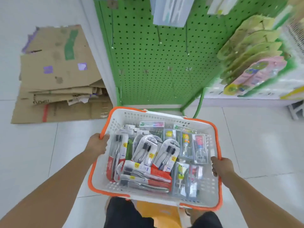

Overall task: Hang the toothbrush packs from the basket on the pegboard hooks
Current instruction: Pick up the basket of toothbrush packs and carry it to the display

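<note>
A white basket (212, 183) with an orange rim is held out in front of me, above the floor. My left hand (97, 144) grips its left rim and my right hand (222, 167) grips its right rim. Several toothbrush packs (144, 150) lie piled inside: red-and-clear adult packs on the left, children's packs (185, 143) with cartoon figures on the right. Beyond the basket stands the green pegboard (148, 63) with several bare metal hooks (171, 81). A few packs hang at its top edge (171, 12).
Flattened cardboard boxes (57, 76) lie on the white tiled floor to the left of the pegboard. Rows of hanging products (251, 53) fill the display on the right. An orange stool (158, 213) sits below the basket between my legs.
</note>
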